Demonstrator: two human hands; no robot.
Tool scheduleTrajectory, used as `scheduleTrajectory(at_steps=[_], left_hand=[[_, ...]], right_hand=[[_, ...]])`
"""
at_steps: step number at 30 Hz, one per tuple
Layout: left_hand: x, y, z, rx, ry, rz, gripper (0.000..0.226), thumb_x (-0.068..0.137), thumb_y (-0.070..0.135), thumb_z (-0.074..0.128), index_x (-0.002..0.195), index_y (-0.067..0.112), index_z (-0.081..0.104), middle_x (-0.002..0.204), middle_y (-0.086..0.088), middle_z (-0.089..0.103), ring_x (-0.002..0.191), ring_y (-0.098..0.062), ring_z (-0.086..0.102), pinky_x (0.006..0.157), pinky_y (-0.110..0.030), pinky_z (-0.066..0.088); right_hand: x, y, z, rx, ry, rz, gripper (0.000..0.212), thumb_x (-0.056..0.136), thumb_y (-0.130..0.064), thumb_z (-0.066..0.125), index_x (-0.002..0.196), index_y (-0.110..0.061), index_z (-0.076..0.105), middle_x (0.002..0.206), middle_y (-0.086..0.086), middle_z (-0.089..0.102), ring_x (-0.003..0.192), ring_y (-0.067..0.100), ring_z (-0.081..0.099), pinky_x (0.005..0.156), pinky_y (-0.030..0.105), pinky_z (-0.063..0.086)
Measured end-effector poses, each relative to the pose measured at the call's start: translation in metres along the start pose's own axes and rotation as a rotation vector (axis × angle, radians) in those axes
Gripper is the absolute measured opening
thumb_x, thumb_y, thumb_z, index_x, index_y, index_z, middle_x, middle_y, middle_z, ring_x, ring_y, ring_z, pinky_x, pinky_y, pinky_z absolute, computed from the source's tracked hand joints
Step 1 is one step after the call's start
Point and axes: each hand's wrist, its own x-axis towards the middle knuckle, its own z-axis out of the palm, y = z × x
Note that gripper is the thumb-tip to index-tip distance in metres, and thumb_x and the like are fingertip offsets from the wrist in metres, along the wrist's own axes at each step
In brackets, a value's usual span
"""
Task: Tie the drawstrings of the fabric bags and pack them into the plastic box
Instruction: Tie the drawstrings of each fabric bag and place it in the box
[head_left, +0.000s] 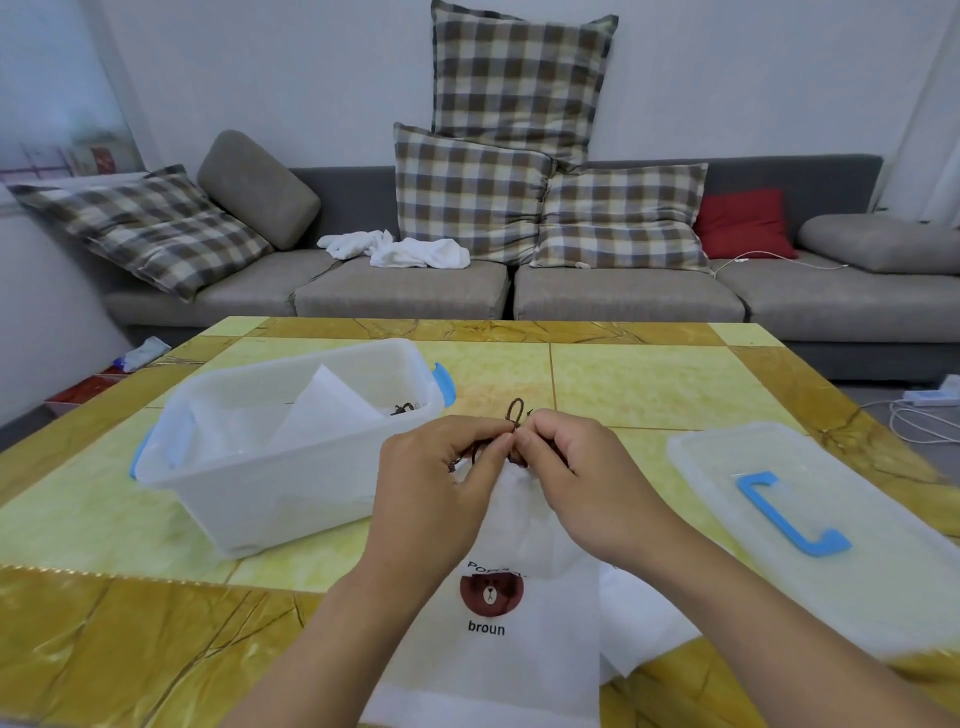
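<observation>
Nearest the lens: white fabric bag (524, 613) flat on the yellow marbled table (649, 384), printed with a brown bear face and the word "broun", mouth end gathered and lifted toward both hands. Beneath it on the right, more white fabric (644, 618), perhaps a second bag, though too hidden to tell. Left hand (436, 473) pinching the dark brown drawstring (516, 412) between thumb and curled fingers; right hand (563, 457) pinching the same cord just beside it, fingertips of both nearly touching. Small loop of cord standing up above the knuckles. To the left, translucent plastic box (275, 483) with blue latches, open, holding a white bag (327, 410) with its dark cord showing near the far right corner. To the right, well apart from the box, its lid (857, 561) lying flat, blue handle on top. Beyond the table, grey sofa (623, 296) with checked cushions, one red cushion and crumpled white cloths.
</observation>
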Motion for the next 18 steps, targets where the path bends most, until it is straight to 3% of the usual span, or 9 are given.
scheduleTrajectory(at_steps=[4,9,13,18], left_hand=[[0.0030,-0.0002,-0.0047,-0.201,-0.160,-0.182,0.024,0.086,0.009,0.075,0.098,0.029,0.078,0.090,0.019,0.077,0.088,0.001,0.072,0.085,-0.018,0.056],[0.0035,-0.0017,-0.0056,-0.325,-0.161,-0.278,0.043,0.083,0.001,0.076,0.119,0.025,0.071,0.085,0.004,0.078,0.085,-0.008,0.074,0.084,-0.019,0.056],[0.0021,-0.0033,-0.0029,-0.168,-0.099,-0.164,0.032,0.081,0.005,0.079,0.102,0.030,0.078,0.086,0.016,0.075,0.082,-0.001,0.071,0.076,-0.018,0.056],[0.0042,-0.0052,-0.0052,-0.010,-0.116,-0.041,0.026,0.084,0.006,0.076,0.091,0.031,0.081,0.081,0.015,0.072,0.081,-0.005,0.066,0.070,-0.016,0.051]], right_hand=[[-0.0003,-0.0010,-0.0021,-0.008,0.007,-0.019,0.033,0.104,-0.024,0.049,0.076,-0.006,0.052,0.062,-0.007,0.046,0.055,0.006,0.036,0.053,0.020,0.031],[-0.0002,-0.0003,-0.0008,-0.028,0.000,-0.028,0.031,0.104,-0.021,0.049,0.075,-0.010,0.054,0.060,-0.011,0.046,0.055,0.006,0.039,0.054,0.020,0.032],[0.0007,0.0008,0.0013,-0.040,0.006,-0.029,0.031,0.104,-0.021,0.049,0.076,-0.009,0.055,0.063,-0.003,0.050,0.057,0.006,0.039,0.054,0.021,0.033],[-0.0006,0.0023,0.0026,-0.077,0.007,-0.048,0.029,0.104,-0.022,0.049,0.078,-0.012,0.057,0.069,0.004,0.059,0.059,0.007,0.043,0.056,0.022,0.035]])
